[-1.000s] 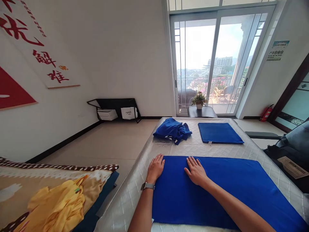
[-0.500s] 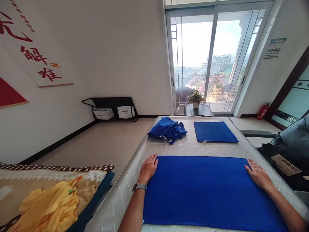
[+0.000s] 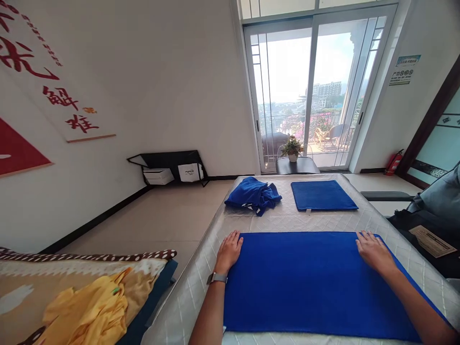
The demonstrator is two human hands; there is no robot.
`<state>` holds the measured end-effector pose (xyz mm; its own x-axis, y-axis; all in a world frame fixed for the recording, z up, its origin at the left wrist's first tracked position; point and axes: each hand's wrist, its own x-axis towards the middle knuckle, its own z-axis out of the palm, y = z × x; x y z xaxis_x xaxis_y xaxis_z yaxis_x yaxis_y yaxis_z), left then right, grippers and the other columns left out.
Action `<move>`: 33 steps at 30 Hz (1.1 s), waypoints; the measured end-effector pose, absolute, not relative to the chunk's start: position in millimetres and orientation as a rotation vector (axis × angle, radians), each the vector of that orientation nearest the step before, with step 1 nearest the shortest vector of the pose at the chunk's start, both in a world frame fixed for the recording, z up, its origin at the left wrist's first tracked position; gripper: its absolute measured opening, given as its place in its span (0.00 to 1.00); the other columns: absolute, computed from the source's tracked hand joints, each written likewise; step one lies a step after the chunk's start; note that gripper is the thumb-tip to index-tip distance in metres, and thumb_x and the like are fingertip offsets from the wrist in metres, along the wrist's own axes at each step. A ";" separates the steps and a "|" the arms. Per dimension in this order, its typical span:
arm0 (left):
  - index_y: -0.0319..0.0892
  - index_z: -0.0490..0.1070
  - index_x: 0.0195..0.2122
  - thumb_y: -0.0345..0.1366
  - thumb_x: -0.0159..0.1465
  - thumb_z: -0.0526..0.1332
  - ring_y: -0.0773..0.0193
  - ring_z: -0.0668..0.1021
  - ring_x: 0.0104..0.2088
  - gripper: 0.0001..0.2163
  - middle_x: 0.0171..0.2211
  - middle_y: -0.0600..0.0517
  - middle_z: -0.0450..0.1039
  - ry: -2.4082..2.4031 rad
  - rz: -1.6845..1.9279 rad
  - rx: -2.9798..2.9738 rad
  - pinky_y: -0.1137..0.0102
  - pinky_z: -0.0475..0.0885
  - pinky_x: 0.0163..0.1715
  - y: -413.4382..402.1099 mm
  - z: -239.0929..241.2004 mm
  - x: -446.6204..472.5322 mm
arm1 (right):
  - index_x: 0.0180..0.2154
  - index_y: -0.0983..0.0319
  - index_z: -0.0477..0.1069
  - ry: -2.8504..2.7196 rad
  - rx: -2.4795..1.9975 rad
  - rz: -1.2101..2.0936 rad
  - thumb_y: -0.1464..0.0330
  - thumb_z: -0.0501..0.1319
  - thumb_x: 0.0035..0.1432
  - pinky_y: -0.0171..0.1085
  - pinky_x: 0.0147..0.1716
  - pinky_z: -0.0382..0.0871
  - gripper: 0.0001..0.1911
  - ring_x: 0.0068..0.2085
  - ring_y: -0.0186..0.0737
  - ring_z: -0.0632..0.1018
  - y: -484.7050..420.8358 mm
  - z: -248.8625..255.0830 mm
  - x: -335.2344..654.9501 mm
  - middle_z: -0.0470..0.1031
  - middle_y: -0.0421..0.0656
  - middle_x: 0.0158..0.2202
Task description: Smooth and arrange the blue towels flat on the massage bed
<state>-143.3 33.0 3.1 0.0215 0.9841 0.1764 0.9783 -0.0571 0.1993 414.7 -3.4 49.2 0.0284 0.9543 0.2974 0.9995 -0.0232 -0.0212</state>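
A smooth blue cloth, laid out as a flat rectangle, lies on the pale quilted mattress. My left hand, with a watch on its wrist, rests flat over the cloth's far left corner. Near the far right corner, my right hand lies palm down on the cloth, fingers extended. Neither hand grips anything. Farther up the mattress are a crumpled heap of blue cloth on the left and a neatly folded blue cloth with a small white tag on the right.
Yellow cloth lies on a patterned blanket at lower left. A potted plant stands on a chair beyond the mattress, before the glass doors. Dark bags with a brown label sit at right. A black rack lies by the wall.
My right hand has slid left, inward from the cloth's right edge. My left hand stays at the far left corner. The view has shifted slightly.
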 end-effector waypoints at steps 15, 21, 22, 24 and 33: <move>0.36 0.54 0.70 0.56 0.72 0.35 0.52 0.55 0.70 0.35 0.70 0.40 0.53 2.237 0.286 2.250 0.54 0.51 0.67 25.0 5.6 -133.6 | 0.72 0.66 0.39 -2.587 -1.216 0.466 0.48 0.39 0.69 0.52 0.70 0.41 0.40 0.72 0.49 0.44 -92.0 31.6 107.7 0.37 0.49 0.73; 0.38 0.56 0.69 0.55 0.73 0.37 0.52 0.58 0.69 0.33 0.69 0.40 0.56 2.230 0.338 2.273 0.52 0.51 0.67 27.8 -2.8 -138.2 | 0.72 0.63 0.40 -2.523 -1.489 0.371 0.49 0.37 0.70 0.51 0.70 0.41 0.38 0.72 0.47 0.44 -90.0 28.6 174.2 0.38 0.46 0.73; 0.38 0.56 0.69 0.55 0.73 0.37 0.52 0.58 0.69 0.33 0.69 0.40 0.56 2.231 0.350 2.277 0.53 0.51 0.67 27.6 -2.9 -138.2 | 0.72 0.63 0.41 -2.502 -1.550 0.342 0.49 0.37 0.70 0.51 0.70 0.41 0.38 0.72 0.46 0.45 -90.3 28.0 190.5 0.39 0.45 0.73; 0.38 0.56 0.69 0.56 0.72 0.37 0.52 0.58 0.69 0.34 0.69 0.40 0.56 2.233 0.355 2.274 0.53 0.51 0.67 27.1 -2.1 -137.5 | 0.71 0.62 0.43 -2.446 -1.689 0.285 0.48 0.36 0.70 0.50 0.70 0.41 0.38 0.72 0.44 0.46 -91.6 24.5 225.9 0.41 0.44 0.73; 0.35 0.54 0.70 0.56 0.72 0.38 0.53 0.56 0.70 0.35 0.70 0.41 0.53 2.219 0.346 2.222 0.54 0.50 0.67 28.6 -1.0 -137.1 | 0.71 0.65 0.48 -2.024 -2.188 -0.134 0.44 0.32 0.64 0.52 0.70 0.43 0.45 0.72 0.46 0.49 -103.0 -23.3 428.2 0.49 0.47 0.72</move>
